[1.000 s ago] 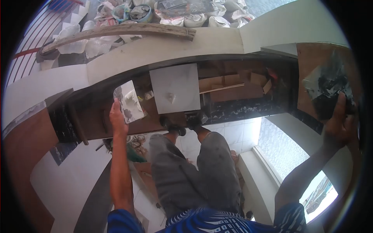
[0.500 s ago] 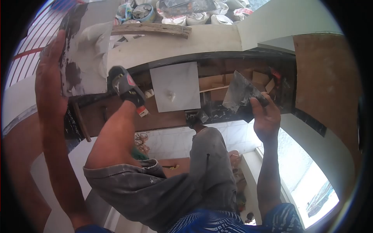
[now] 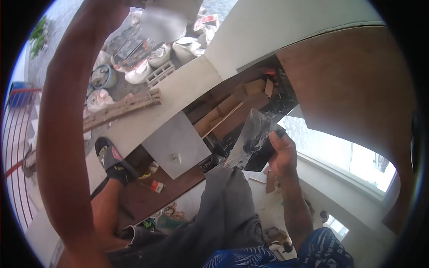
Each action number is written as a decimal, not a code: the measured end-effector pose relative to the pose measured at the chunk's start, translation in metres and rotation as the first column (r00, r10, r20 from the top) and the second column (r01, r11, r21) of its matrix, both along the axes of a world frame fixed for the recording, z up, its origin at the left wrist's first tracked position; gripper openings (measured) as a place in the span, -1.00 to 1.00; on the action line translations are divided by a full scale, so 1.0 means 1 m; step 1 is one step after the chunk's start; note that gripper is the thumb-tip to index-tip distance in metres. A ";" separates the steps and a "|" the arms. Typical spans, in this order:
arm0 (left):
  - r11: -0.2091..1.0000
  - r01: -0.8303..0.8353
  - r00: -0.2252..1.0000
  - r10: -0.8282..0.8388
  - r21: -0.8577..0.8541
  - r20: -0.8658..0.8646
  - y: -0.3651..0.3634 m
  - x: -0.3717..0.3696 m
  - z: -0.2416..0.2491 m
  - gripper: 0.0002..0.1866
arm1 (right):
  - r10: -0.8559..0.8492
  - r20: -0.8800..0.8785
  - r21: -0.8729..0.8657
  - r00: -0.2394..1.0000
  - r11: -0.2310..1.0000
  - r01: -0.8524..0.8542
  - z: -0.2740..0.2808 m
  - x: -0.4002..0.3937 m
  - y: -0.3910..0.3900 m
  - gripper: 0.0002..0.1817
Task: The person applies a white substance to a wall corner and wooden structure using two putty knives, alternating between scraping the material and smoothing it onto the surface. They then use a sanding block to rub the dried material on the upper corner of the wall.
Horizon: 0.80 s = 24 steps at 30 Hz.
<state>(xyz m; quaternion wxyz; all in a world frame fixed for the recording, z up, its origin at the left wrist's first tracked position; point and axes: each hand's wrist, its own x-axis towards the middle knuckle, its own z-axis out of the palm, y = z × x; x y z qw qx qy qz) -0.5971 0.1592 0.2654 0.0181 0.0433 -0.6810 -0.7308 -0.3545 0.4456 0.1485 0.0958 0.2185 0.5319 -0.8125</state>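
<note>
At the top edge, my left hand point(image 3: 117, 10) is partly cut off, raised with its fingers closed on the putty board point(image 3: 164, 22). The board shows only in part, blurred, with pale putty on it. My right hand point(image 3: 284, 154) grips the dark handle of a wide putty knife point(image 3: 253, 130). Its broad metal blade points up and to the left, smeared with grey-white residue. Below the blade are the knees of my grey trousers point(image 3: 228, 196).
My sandalled foot point(image 3: 109, 158) rests by a white square tile point(image 3: 176, 145) with a lump on it. Cardboard pieces point(image 3: 230, 107) lie on the dark ledge. A wooden beam point(image 3: 123, 107) sits on the wall edge; filled sacks point(image 3: 138, 71) stand beyond. A brown panel point(image 3: 348, 80) is at right.
The view has tilted and turned. My left hand has risen with the putty board to the top edge, partly out of sight. My right hand still holds the putty knife, now lower in view.
</note>
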 end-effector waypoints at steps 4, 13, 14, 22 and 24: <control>0.920 0.132 0.970 -0.044 0.369 -0.239 0.006 -0.020 -0.013 -0.65 | -0.119 0.036 -0.178 0.992 0.976 0.124 -0.005 -0.015 -0.042 -0.65; 0.795 0.266 0.958 -0.155 0.545 -0.241 -0.022 -0.064 -0.013 -0.68 | -0.221 0.014 -0.025 0.975 0.975 0.221 -0.024 -0.042 -0.126 -0.76; 0.785 0.318 0.942 -0.201 0.531 -0.268 -0.025 -0.071 -0.013 -0.69 | -0.235 -0.007 0.019 0.972 0.972 0.235 -0.025 -0.043 -0.131 -0.76; 0.799 0.407 0.898 -0.260 0.444 -0.355 -0.021 -0.079 0.043 -0.72 | -0.324 -0.026 0.378 0.946 0.872 0.310 -0.013 -0.035 -0.161 -0.85; 0.808 0.445 0.871 -0.289 0.386 -0.397 -0.019 -0.081 0.056 -0.69 | -0.282 0.031 0.520 0.959 0.824 0.225 -0.004 -0.028 -0.169 -0.85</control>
